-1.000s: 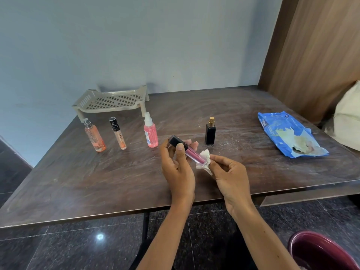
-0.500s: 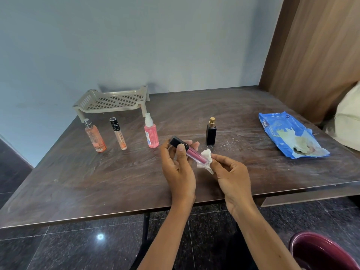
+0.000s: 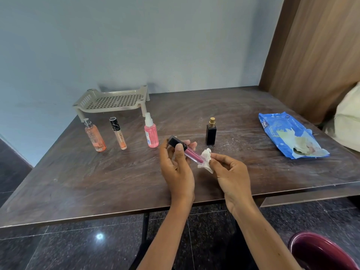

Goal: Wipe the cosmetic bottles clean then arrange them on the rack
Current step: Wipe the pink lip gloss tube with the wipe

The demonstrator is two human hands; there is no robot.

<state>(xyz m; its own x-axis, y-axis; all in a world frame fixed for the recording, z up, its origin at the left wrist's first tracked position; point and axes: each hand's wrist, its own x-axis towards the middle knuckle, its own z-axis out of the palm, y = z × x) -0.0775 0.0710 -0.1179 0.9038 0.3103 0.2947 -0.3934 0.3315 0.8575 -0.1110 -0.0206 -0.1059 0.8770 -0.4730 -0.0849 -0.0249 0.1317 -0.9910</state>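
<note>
Lip gloss tube (image 3: 191, 155), centre frame, stays gripped near its black cap by the left hand (image 3: 178, 170) while the right hand (image 3: 231, 172) pinches the wipe (image 3: 206, 159) at its lower end, barely shifted in the last second: wiping continues, with arranging on the rack (image 3: 115, 100), upper left, not yet begun.

Blue wipe pack (image 3: 272, 123) lies open on table (image 3: 78, 182), right side. Cream bag (image 3: 348, 117) beyond it. Maroon tub (image 3: 319, 252) below the near edge.

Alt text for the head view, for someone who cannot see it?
Left hand holds a pink gloss tube while the right hand presses a tissue to its end. Four bottles stand on the table before the rack.
</note>
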